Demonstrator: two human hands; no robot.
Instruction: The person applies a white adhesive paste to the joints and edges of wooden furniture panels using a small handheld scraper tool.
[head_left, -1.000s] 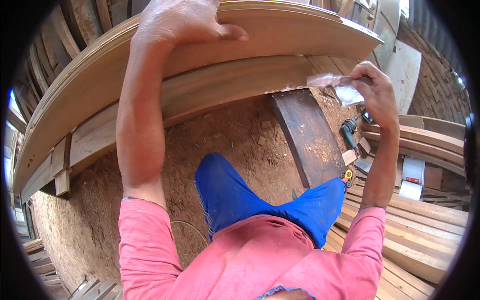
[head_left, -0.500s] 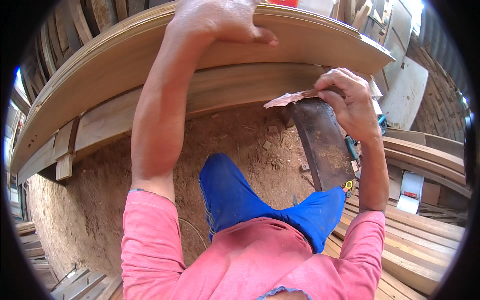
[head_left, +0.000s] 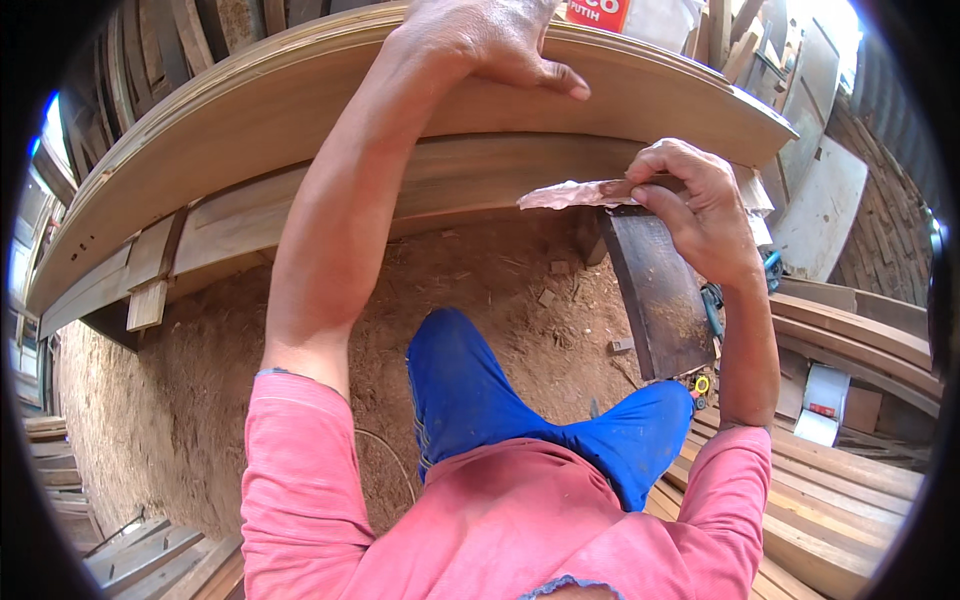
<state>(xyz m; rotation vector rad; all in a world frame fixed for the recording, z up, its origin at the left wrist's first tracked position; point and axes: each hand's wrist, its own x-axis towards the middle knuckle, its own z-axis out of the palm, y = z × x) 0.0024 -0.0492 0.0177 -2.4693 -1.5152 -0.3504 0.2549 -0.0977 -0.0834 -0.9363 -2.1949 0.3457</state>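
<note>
From my end I see the right hand [head_left: 695,205] pinching a flat strip [head_left: 614,190], thumb against fingers at its brown end. The strip reaches out to the left of that hand, thickly coated in pale pink paste [head_left: 560,197]. It overlaps the lower edge of a wooden board [head_left: 450,178] in my view, but I cannot tell whether the two touch. The left hand [head_left: 488,42] lies on the upper edge of a long wooden panel [head_left: 620,105], thumb spread down over its face; the fingertips are cut off, so I cannot tell how they are bent

I judge the work as under way rather than finished: a good load of paste is unspent on the strip. Under the left hand and to its right, the panel face shows no pink patch that I can make out, so I cannot confirm any finished stretch; the top side is mostly hidden from me

Just below the right hand slopes a dark plank [head_left: 655,285] dusted with wood shavings, and beside that forearm sits a yellow tape measure [head_left: 702,384]. Up and to the right of the left hand stands a white tub [head_left: 658,20]
</note>
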